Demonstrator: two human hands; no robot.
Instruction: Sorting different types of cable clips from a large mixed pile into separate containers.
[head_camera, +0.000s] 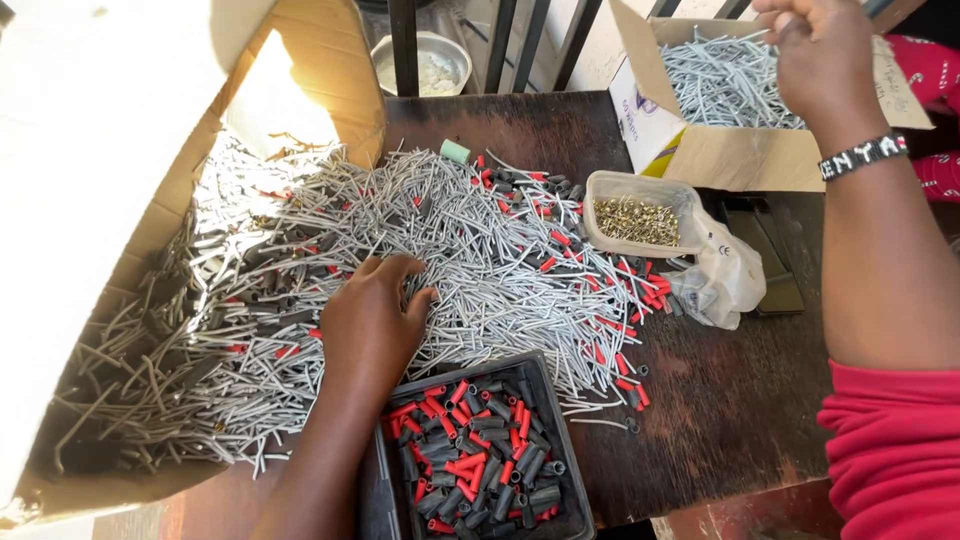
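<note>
hundreds of grey wire pieces (470, 250) are lying heaped on the table (740, 400), spilling from a cardboard box (90, 200). left hand (372, 325) is pressing into them, fingers (405, 275) curled and buried, grip unclear. right hand (822, 55) is reaching over another box (740, 155), clenched, its contents hidden.

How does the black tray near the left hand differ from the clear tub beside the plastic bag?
The black tray is dark, angular and holds red and grey sleeves; the clear tub is see-through, rounded and holds small brass-coloured pieces. The tray sits at the table's near edge, the tub farther back. Both are open-topped.
</note>
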